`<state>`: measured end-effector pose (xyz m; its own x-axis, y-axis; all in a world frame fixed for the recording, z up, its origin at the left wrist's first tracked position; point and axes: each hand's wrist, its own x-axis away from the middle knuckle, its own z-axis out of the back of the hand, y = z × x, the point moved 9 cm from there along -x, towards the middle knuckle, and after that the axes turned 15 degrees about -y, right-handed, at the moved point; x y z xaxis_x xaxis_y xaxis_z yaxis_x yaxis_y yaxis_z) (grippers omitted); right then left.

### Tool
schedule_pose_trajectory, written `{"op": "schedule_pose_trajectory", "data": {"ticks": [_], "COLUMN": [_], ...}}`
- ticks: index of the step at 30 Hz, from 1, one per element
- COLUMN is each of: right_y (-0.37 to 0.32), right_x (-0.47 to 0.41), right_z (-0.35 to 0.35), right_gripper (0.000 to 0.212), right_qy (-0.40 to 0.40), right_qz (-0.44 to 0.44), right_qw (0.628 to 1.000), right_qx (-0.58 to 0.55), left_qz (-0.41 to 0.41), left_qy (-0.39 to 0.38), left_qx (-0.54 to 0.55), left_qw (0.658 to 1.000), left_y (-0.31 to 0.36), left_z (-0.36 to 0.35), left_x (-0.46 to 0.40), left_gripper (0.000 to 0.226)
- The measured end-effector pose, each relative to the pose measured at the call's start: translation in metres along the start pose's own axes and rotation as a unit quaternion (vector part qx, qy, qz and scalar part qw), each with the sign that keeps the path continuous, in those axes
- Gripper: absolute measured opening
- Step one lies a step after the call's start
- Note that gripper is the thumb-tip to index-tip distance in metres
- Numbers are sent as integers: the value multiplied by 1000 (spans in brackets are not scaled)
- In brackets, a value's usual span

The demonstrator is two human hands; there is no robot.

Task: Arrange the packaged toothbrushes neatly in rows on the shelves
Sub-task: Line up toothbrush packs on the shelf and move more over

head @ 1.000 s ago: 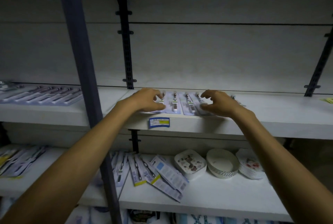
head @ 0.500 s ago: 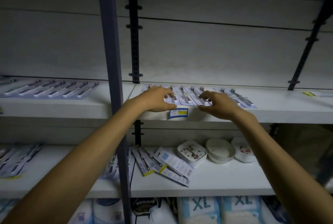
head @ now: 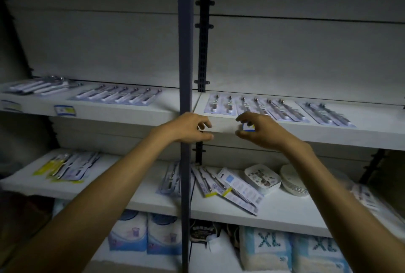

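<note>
Matt white shelf boards [head: 285, 134]. Dark painted metal upright [head: 185, 53], smooth. Toothbrush packs [head: 258, 108]: glossy clear plastic blisters on printed card. Paper plates [head: 263, 179], matt. Soft plastic-wrapped packs [head: 265, 248], slight sheen.

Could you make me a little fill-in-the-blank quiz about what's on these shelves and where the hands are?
1. Both hands, left and right, hold ____.
2. The toothbrush packs in a row lie on the ____ shelf.
3. The paper plates sit on the ____ shelf.
4. The soft packs at the bottom are printed ____.

Missing words: nothing; upper; lower; XL
</note>
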<state>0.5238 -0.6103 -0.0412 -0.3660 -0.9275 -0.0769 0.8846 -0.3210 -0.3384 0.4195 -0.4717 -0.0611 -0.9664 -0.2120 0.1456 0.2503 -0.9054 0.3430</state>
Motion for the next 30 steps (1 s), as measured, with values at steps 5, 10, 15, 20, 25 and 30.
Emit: {"op": "schedule_pose_trajectory", "data": {"ticks": [5, 10, 15, 20, 25, 30], "right_y": [-50, -121, -189, -249, -279, -283], "right_x": [-33, -79, -132, -180, -218, -253], "right_z": [-30, -64, -97, -104, -100, -102], "right_gripper": [42, 42, 42, 40, 40, 41], "right_qy": [-37, -47, -54, -28, 0, 16], "right_qz": [12, 36, 40, 43, 59, 69], "right_qw": [999, 998, 997, 999, 998, 997], "right_qx": [-2, -5, -23, -6, 0, 2], "left_qz": [19, 56, 68, 74, 68, 60], "left_qy": [11, 19, 35, 41, 69, 107], "left_qx": [-8, -20, -9, 9, 16, 21], "left_qw": [1000, 998, 997, 996, 995, 992], "left_y": [-63, -156, -247, -316, -356, -379], "left_z": [7, 31, 63, 96, 125, 146], "left_x": [34, 75, 120, 147, 154, 155], "left_gripper": [47, 46, 44, 43, 42, 40]}}
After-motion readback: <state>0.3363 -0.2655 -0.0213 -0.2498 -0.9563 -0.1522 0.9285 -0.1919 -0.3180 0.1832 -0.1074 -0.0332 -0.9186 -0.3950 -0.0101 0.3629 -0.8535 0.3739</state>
